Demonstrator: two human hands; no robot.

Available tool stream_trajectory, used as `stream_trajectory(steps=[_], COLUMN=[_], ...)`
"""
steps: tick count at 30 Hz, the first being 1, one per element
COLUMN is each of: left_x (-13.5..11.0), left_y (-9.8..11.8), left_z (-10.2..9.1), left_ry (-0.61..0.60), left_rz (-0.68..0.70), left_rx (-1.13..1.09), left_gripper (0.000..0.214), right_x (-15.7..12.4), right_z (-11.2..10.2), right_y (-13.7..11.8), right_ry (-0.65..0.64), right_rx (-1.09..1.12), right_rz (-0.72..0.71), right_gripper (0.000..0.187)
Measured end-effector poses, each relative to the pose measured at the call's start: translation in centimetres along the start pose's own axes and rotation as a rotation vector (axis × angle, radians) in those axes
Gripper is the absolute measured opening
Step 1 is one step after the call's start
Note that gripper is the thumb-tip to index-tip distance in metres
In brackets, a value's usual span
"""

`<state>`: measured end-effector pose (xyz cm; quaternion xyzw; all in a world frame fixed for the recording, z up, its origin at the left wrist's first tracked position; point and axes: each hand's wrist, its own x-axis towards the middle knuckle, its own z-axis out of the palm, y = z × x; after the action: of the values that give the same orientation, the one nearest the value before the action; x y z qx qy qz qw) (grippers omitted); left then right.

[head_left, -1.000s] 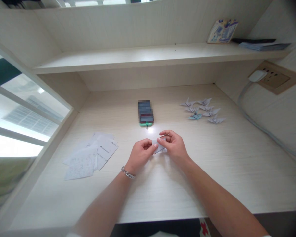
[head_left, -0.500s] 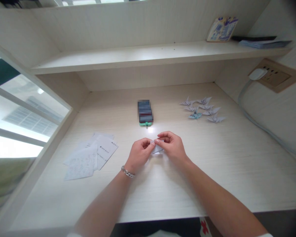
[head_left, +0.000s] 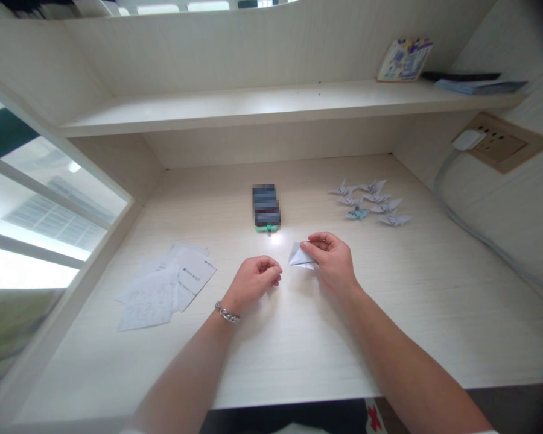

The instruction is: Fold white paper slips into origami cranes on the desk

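Between the thumb and fingers of my right hand (head_left: pixel 335 259) is a folded piece of white paper (head_left: pixel 300 255), its pointed end facing left. My left hand (head_left: pixel 256 277) is just left of the paper and apart from it, fingers curled in with nothing visible in them. A chain bracelet (head_left: pixel 227 313) circles my left wrist. Several folded paper cranes (head_left: pixel 384 206) stand at the back right of the desk, one of them a light blue crane (head_left: pixel 357 213). Loose printed sheets (head_left: pixel 163 286) lie overlapping on the left.
A phone (head_left: pixel 266 205) with a green piece at its near end lies beyond my hands. Above runs a shelf (head_left: pixel 235 108) holding a small carton (head_left: pixel 405 60) and flat papers (head_left: pixel 479 87). On the right wall a cable (head_left: pixel 452 205) hangs from a socket (head_left: pixel 507 141).
Both hands held the folded paper before. My left hand has let go and drawn slightly left, while my right hand has carried the paper a little to the right.
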<state>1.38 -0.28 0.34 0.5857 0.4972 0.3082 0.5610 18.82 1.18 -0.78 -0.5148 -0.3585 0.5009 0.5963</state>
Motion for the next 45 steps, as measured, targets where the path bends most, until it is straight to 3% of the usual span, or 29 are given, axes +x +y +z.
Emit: stream_trajectory(steps=[6,11,16,19,25,32,37,45], left_x=[0.0,-0.1,-0.1,-0.1,-0.2,-0.1,0.2,0.1], left_y=[-0.1,-0.1,0.2,0.1,0.3,0.8,0.5,0.3], left_z=[0.8,0.8,0.8,0.6,0.2,-0.6,-1.2,-0.1], left_ry=[0.026,0.15,0.036,0.038,0.045,-0.053,0.002,-0.019], left_rz=[0.002,0.052,0.06,0.056,0.043,-0.015,-0.023,-0.007], left_rx=[-0.107,-0.076,-0.062,-0.017,0.033,-0.075,-0.138,-0.084], left_gripper=[0.027,0.034,0.029,0.03,0.028,0.025,0.024,0.032], right_x=[-0.7,-1.1,-1.2,-1.2,-1.2,-1.0,-0.8,-1.1], right_z=[0.5,0.8,1.0,0.9,0.8,0.7,0.5,0.8], right_y=[0.2,0.3,0.5,0.4,0.3,0.2,-0.2,0.4], right_ry=[-0.072,-0.068,-0.085,-0.094,-0.3,-0.208,-0.185,-0.222], right_rx=[-0.091,-0.069,-0.029,-0.017,-0.157,-0.113,-0.081,-0.132], right_rz=[-0.021,-0.042,-0.049,-0.021,0.046,0.071,0.08,0.052], right_gripper=[0.03,0.028,0.026,0.029,0.036,0.035,0.036,0.035])
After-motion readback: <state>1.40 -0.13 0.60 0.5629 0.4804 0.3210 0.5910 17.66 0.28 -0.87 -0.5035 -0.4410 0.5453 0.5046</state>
